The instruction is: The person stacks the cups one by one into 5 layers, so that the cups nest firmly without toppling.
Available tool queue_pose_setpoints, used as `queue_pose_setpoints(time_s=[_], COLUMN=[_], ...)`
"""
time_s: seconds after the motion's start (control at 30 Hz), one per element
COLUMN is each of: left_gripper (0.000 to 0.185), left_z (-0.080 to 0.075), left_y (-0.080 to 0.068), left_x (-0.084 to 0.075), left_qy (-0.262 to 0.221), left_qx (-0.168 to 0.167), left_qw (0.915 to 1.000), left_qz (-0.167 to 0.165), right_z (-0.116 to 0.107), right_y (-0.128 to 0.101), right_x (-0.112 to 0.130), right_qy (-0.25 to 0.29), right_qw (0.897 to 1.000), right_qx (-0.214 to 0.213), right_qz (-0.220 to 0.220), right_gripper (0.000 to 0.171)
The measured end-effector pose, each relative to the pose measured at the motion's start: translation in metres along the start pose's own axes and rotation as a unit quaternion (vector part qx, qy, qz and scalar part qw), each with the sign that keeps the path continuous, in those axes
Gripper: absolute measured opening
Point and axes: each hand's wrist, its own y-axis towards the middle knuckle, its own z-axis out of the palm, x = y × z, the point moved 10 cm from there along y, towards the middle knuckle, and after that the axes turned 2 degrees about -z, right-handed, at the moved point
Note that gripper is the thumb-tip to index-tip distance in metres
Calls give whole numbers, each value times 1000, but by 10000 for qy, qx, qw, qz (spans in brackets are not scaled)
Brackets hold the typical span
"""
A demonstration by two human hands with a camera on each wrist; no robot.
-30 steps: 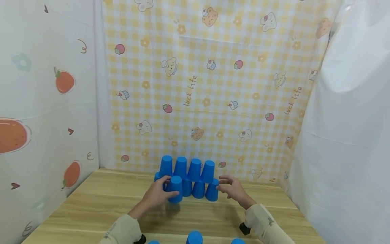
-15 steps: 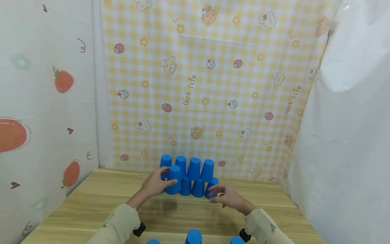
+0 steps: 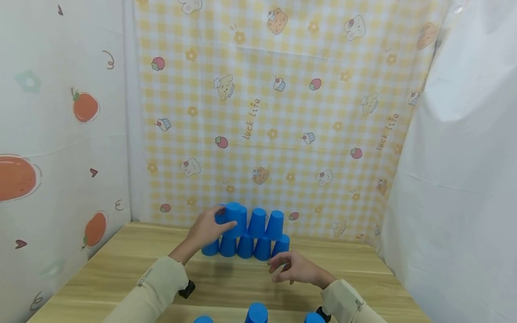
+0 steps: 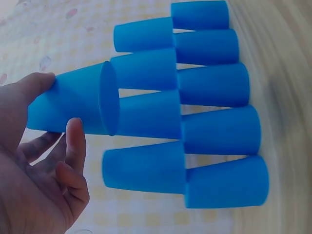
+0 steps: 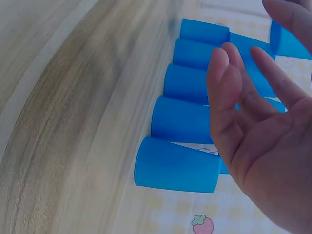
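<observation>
— Fingers first: what are they doing?

— Left hand [image 3: 206, 229] has its fingers and thumb curled round the wall of a blue cup [image 3: 232, 219], held upside down at the second tier of the cup pyramid [image 3: 247, 233]. Right hand [image 3: 296, 269] holds nothing; its fingers [image 5: 229, 78] are loosely spread, hovering just in front of the bottom row's right end.

— How would that cup handle?

— Thin plastic, I'd judge: very light, smooth, a bit slippery, and it would flex if squeezed. Taking it by the side wall near the closed end looks sensible, with a soft grip. The stack would topple at a nudge.

— And underneath?

— Five cups in the bottom row stand on a pale wood-grain desk [image 3: 121, 269], hard and flat. Three loose cups [image 3: 256, 313] sit at its near edge.

— Room?

— Yellow checked cloth [image 3: 282, 112] with cartoon prints hangs behind, a fruit-print sheet [image 3: 60, 134] on the left, plain white sheeting [image 3: 464, 179] on the right.
</observation>
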Motion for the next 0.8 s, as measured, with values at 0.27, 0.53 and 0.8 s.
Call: queue_pose_setpoints(time_s=[0.27,0.53,0.8], left_gripper=[69,63,61], left_z=[-10,-23,-20], left_y=[14,25,39], left_x=[-4,0,-6], left_qy=[-229,-565,-496], left_qx=[-250,-614,-527], left_qw=[9993,9962,9970], left_qz=[-125,-252,-281], right_z=[20,42,57], right_y=[-1,-5,-9], right_x=[11,28,31], right_qy=[180,502,931], right_qw=[9967,9857,9669], right_qx=[734,1479,2229], right_qz=[-302,-633,-822], right_gripper=[37,40,48])
